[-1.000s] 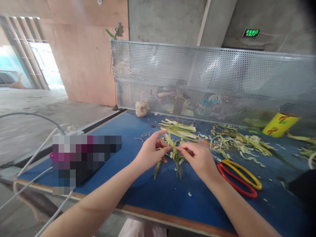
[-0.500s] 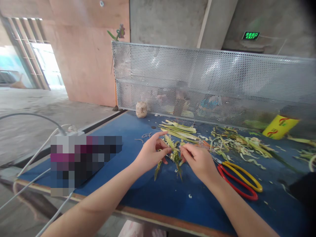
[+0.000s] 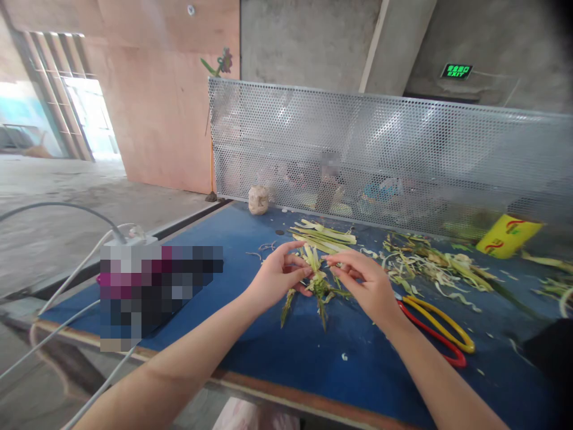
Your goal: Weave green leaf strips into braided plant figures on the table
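My left hand [image 3: 286,272] pinches a small bundle of knotted green and pale leaf strips [image 3: 319,283] between thumb and fingers, just above the table. Pale strip ends fan out at its top, and darker, feathery ends hang below. Close by on the right, my right hand [image 3: 358,275] has its thumb and fingertips drawn together at the bundle's upper side; whatever is pinched there is too small to make out. Scissors [image 3: 441,325] with one red and one yellow handle lie beside my right forearm, their blades mostly hidden by it.
Flat pale-green leaf strips [image 3: 324,236] lie behind my hands on the blue table [image 3: 250,352]. Shredded leaf scraps [image 3: 441,266] are heaped to the right, near a yellow roll [image 3: 508,236]. A perforated metal screen [image 3: 380,149] borders the back; a wrapped beige lump [image 3: 258,200] stands before it.
My right hand has moved slightly away from the bundle and back up to its top, its fingers loosening somewhat. My left hand keeps its pinch. The view has shifted a little.
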A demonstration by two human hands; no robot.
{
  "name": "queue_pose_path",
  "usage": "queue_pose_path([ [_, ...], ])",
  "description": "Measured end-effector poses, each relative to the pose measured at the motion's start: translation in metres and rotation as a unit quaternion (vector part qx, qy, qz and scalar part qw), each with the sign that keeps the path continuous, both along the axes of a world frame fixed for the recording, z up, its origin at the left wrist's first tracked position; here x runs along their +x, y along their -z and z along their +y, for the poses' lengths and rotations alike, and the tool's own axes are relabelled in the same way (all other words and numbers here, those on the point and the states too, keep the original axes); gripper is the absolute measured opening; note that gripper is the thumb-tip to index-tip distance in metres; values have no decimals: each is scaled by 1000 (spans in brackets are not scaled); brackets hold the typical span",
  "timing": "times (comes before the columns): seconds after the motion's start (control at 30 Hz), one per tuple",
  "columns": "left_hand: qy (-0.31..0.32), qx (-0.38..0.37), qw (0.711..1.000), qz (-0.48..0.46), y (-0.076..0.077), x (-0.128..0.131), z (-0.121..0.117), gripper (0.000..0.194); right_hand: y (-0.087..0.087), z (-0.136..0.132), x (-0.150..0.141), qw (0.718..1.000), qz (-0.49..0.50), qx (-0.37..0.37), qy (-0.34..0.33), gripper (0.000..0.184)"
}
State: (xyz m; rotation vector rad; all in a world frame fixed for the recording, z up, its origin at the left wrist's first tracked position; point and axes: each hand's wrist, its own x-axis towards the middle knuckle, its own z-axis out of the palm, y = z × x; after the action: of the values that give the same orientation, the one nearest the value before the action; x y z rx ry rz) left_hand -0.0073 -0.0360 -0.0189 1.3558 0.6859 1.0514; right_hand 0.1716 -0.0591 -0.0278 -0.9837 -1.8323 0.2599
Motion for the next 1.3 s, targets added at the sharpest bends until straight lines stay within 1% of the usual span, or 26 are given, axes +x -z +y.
queue_pose_path([
  [0.07, 7, -7, 1000, 0, 0, 0, 0, 53, 0, 1, -2, 998, -39, 16, -36, 16],
  [0.13, 11, -12, 1000, 1, 1, 1, 0, 54, 0, 2, -4, 997, -58, 25, -53, 17],
  [0.27, 9, -13, 1000, -3, 2, 1, 1, 58, 1, 2, -7, 997, -63, 15, -36, 14],
  [0.47, -3, 0, 1000, 7, 1, 3, 0, 60, 1, 2, -10, 999, -29, -18, -27, 9],
  [0.67, -16, -7, 1000, 13, 1, 4, 0, 56, -4, 1, -12, 998, -43, -34, -26, 8],
  [0.83, -19, 8, 1000, 22, 1, 6, 0, 52, -5, 1, -10, 997, -48, -48, -26, 8],
  [0.93, -26, 18, 999, 30, 1, 7, 0, 51, -5, 2, -9, 996, -36, -71, -26, 8],
  [1.03, -26, 29, 999, 31, 1, 7, 0, 49, -4, 4, -8, 995, -4, -101, -25, 10],
  [1.1, -38, 57, 997, 43, 1, 5, -1, 45, -2, 6, -7, 989, 26, -145, -25, 11],
  [1.17, -70, 109, 988, 81, 1, 3, -3, 43, -1, 7, -6, 975, 60, -211, -31, 13],
  [1.23, -96, 170, 973, 122, 0, 1, -6, 42, 0, 8, -5, 959, 88, -267, -45, 15],
  [1.3, -105, 231, 955, 151, 0, -1, -9, 41, -1, 7, -5, 946, 107, -301, -61, 16],
])
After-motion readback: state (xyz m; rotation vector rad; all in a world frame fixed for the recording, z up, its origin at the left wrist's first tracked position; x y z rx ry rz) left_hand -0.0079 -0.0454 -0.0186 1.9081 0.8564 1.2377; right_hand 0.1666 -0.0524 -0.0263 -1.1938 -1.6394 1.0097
